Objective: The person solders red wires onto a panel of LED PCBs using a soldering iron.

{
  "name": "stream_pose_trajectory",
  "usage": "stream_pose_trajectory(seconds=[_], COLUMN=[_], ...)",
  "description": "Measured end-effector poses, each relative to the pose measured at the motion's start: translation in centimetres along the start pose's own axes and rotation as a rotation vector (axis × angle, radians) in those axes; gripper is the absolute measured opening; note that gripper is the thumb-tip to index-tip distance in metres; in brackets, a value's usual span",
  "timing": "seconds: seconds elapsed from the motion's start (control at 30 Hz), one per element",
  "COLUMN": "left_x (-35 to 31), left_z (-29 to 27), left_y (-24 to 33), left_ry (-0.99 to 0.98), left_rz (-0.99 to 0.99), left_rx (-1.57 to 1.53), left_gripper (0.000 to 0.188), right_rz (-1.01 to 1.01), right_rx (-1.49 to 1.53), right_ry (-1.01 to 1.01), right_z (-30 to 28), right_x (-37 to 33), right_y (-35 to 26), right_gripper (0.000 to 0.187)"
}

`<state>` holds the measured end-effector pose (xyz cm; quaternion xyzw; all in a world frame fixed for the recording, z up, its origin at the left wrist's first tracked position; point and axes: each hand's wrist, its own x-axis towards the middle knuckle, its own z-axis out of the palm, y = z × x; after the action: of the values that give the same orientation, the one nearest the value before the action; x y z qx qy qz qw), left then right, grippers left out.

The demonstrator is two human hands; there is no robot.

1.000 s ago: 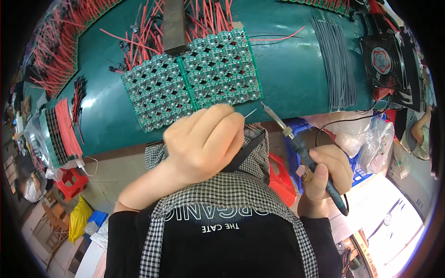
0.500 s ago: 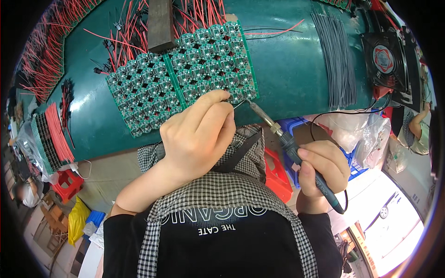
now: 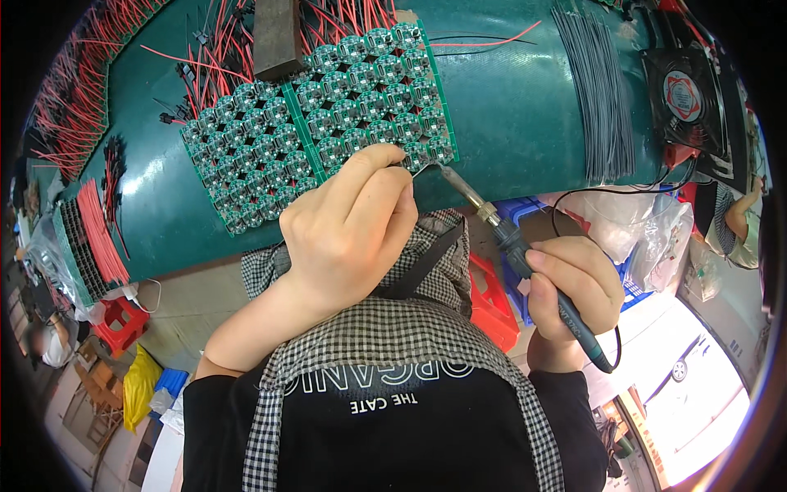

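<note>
A panel of green circuit boards [image 3: 373, 94] lies on the green work surface, its near edge under my left hand. My left hand [image 3: 348, 225] is closed, thumb and forefinger pinching a thin silvery solder wire [image 3: 423, 168] whose end reaches the panel's near right corner. Most of that wire is hidden behind the fingers. In my right hand [image 3: 574, 291] is a soldering iron [image 3: 512, 246] with a dark handle, held like a pen and slanting up to the left. Its tip meets or nearly meets the wire's end; contact is too small to tell.
A dark block [image 3: 276, 41] rests on the panel's far edge, with red and black wires [image 3: 221, 66] behind. To the right lie a bundle of grey wires [image 3: 597, 98] and a black fan [image 3: 684, 98]. The iron's cable [image 3: 566, 197] loops near a blue crate [image 3: 635, 287].
The panel and bench sit slightly higher in the picture. My hands keep nearly the same grips, and the iron's tip stays by the panel's near right corner.
</note>
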<state>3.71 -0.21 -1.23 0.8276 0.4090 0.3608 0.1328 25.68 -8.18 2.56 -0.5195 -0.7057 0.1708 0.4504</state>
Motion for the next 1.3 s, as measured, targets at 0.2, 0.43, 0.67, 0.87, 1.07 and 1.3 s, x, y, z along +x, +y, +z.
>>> stream_pose_trajectory(seconds=[0.2,0.43,0.67,0.87,1.07,1.3], left_x=[0.0,0.1,0.1,0.0,0.0,0.0], left_z=[0.0,0.6,0.5,0.8,0.9,0.9], left_y=[-0.1,0.0,0.0,-0.3,-0.2,-0.1], left_ry=[0.013,0.024,0.017,0.031,0.04,0.039], left_rz=[0.006,0.01,0.005,0.007,0.008,-0.025], left_rx=[0.0,0.027,0.027,0.015,0.012,-0.006], left_gripper=[0.018,0.017,0.016,0.016,0.016,0.016], right_rz=[0.023,-0.028,-0.037,-0.071,0.011,0.09], right_rx=[0.022,-0.025,-0.023,0.021,-0.004,-0.001], right_ry=[-0.019,-0.074,0.051,0.066,0.07,0.01], right_z=[0.1,0.5,0.3,0.8,0.6,0.2], right_x=[-0.1,-0.2,-0.5,-0.4,-0.7,-0.4], right_y=[-0.2,-0.6,-0.9,-0.2,-0.3,-0.1], right_gripper=[0.021,0.02,0.015,0.014,0.014,0.015])
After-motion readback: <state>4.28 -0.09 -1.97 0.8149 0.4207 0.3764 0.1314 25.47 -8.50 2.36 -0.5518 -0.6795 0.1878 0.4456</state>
